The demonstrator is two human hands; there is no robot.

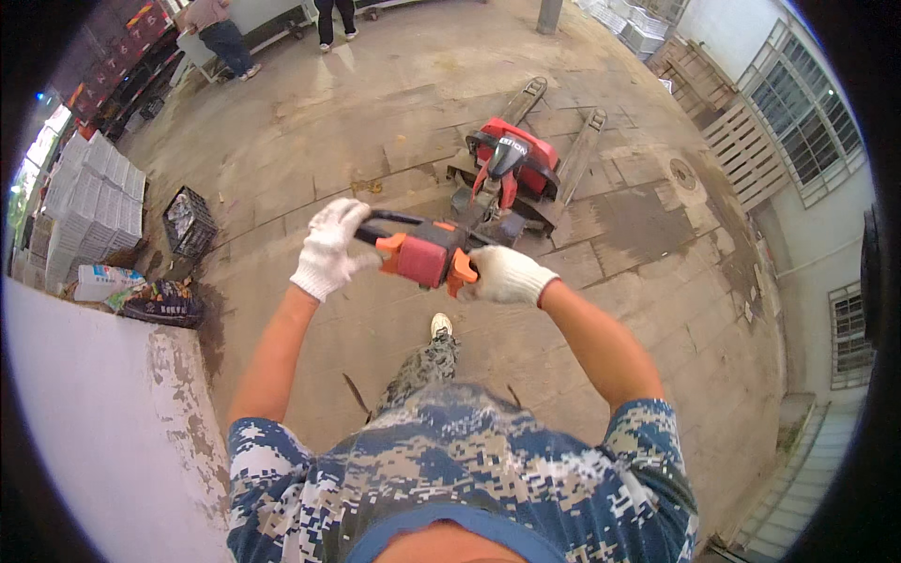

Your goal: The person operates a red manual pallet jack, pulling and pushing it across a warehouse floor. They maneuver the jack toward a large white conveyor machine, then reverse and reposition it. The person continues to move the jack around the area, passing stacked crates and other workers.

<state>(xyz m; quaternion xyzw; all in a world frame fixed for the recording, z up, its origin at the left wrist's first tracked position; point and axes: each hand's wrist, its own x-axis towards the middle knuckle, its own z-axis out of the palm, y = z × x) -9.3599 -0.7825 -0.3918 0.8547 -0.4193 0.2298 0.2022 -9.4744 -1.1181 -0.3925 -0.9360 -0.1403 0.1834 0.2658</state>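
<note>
In front of me is a red and black electric pallet truck (545,165), its two forks (581,156) pointing away and slightly right. Its control handle (422,260), red and black with orange thumb levers, is tilted back towards me. My left hand (331,250), in a white knit glove, grips the handle's left loop, the thumb near the left orange lever (391,243). Around the right end, beside the other orange lever (462,270), my gloved right hand (514,276) is closed; its fingertips are partly hidden. No load is visible on the forks.
A peeling white wall (91,394) borders my left. Beyond it are bags (162,302), a black plastic crate (188,222) and stacked white crates (102,193). Two people stand by a long pale cart (264,17). Wooden pallets (745,151) lean along the right-hand wall.
</note>
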